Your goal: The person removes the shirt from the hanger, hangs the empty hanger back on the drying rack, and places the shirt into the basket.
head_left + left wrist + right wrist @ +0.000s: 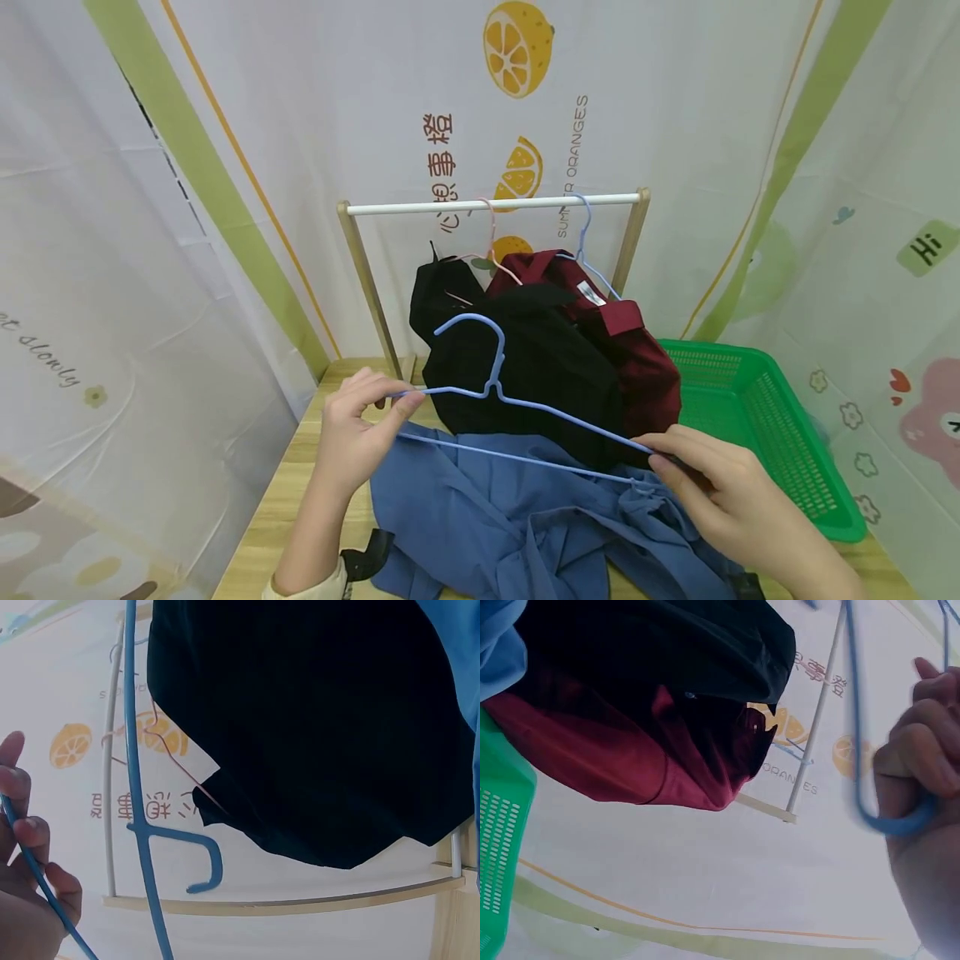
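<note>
A blue clothes hanger (555, 410) is held up at its two ends, its hook uppermost and curving to the left. My left hand (360, 425) pinches the left end between thumb and fingers. At the other end, the right hand (712, 483) grips the sloping shoulder, thumb below the wire. Behind and under the hanger's lower bar, a blue garment (480, 517) lies crumpled on the wooden table (288, 492). The left wrist view shows the hanger's wire (133, 750) crossing upright beside the fingers; in the right wrist view the hanger's end (900, 823) curves by the palm.
A small rack with a white rod (420, 208) stands at the back. On it hang a black garment (517, 358) on a pink hanger and a dark red garment (648, 375) on a blue one. A green basket (817, 467) sits at the right. Printed curtains surround the table.
</note>
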Motion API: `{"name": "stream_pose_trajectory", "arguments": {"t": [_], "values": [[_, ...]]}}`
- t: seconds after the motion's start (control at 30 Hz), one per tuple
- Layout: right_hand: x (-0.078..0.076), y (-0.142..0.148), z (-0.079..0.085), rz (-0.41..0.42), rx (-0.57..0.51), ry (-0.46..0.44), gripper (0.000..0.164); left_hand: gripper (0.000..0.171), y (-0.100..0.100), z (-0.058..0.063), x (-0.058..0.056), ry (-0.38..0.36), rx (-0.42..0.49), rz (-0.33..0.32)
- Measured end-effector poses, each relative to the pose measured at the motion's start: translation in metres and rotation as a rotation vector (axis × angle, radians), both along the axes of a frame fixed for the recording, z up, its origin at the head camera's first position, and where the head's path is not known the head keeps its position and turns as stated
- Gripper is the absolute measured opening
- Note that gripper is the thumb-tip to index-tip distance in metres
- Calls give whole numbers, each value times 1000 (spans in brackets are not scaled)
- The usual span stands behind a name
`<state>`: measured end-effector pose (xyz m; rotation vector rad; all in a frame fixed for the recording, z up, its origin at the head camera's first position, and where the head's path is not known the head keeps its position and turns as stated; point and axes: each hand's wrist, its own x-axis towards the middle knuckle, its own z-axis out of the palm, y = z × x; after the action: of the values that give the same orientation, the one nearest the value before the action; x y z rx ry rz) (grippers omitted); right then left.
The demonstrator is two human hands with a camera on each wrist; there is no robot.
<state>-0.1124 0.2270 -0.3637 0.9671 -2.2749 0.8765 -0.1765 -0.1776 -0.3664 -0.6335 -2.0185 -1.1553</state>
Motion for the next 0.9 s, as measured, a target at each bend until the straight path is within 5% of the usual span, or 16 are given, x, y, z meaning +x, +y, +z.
{"name": "stream_pose_trajectory", "arguments": {"t": [0.3, 0.5, 0.67, 0.9], "values": [[4, 1, -5, 51, -122, 76, 43, 16, 0, 8, -16, -42, -45, -72], [8, -3, 1, -53, -122, 86, 47, 14, -2, 28, -33, -41, -137, -61], [10, -9, 12, -167, -105, 84, 52, 13, -18, 50, -60, -104, -141, 60], [6, -23, 20, -214, -73, 115, 50, 23, -37, 75, -105, -162, -142, 242]]}}
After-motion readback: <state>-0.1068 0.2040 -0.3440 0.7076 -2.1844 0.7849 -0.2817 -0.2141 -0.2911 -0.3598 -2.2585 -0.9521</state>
